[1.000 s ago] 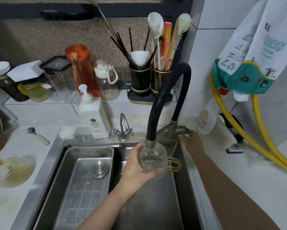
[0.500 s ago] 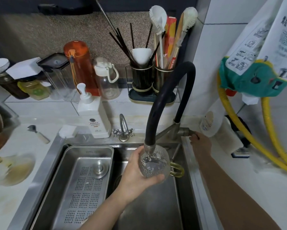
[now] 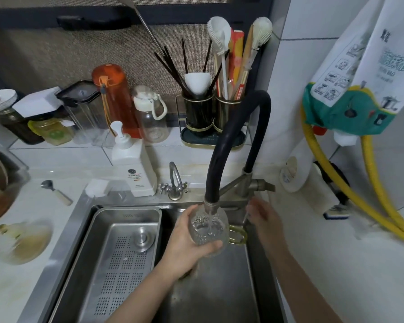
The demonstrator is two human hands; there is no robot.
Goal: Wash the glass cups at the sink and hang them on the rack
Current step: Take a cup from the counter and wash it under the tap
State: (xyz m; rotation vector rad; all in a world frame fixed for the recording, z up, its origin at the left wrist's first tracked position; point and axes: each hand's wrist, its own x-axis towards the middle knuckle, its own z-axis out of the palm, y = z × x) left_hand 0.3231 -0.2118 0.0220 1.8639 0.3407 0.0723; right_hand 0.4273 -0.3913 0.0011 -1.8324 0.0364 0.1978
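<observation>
Soap bottle [image 3: 132, 164] on white counter [image 3: 56, 159]

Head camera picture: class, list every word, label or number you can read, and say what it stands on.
"BAG": small Latin print on the hanging white bag; the large characters above it are not legible to me.
Soap bottle: round logo and label lines, too small to read.
Drain tray: stamped mark on its rim, blurred.
</observation>
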